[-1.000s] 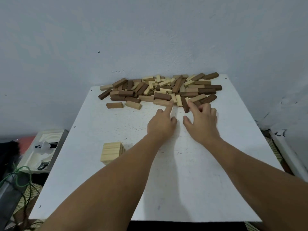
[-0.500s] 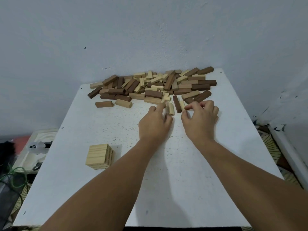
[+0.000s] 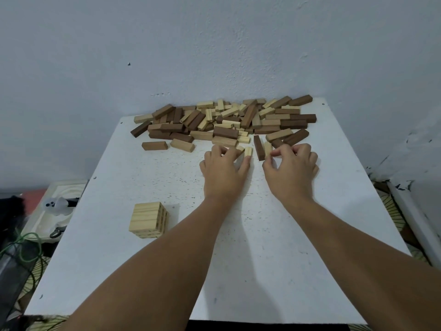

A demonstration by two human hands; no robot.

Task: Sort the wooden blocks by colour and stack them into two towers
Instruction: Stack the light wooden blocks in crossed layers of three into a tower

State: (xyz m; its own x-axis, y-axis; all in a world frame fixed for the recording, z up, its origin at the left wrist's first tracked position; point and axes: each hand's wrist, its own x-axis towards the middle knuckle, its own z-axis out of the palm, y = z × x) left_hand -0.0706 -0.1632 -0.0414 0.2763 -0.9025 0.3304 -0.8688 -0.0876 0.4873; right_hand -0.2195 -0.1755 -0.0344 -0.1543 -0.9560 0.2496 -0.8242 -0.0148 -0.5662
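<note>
Fingers point(image 3: 248, 161) of left hand point(image 3: 224, 173) curled on one pale block point(image 3: 248, 151); right hand point(image 3: 291, 170) pinches another pale block point(image 3: 267, 149). Blocks judged light, rigid, smooth; best gripped across long sides.

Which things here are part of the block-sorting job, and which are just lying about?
Part of the job:
- pile of mixed blocks
- light tower
- light block at the left hand
- light block pinched by the right hand
- table

Lying about:
- green cable
- white tray
</note>
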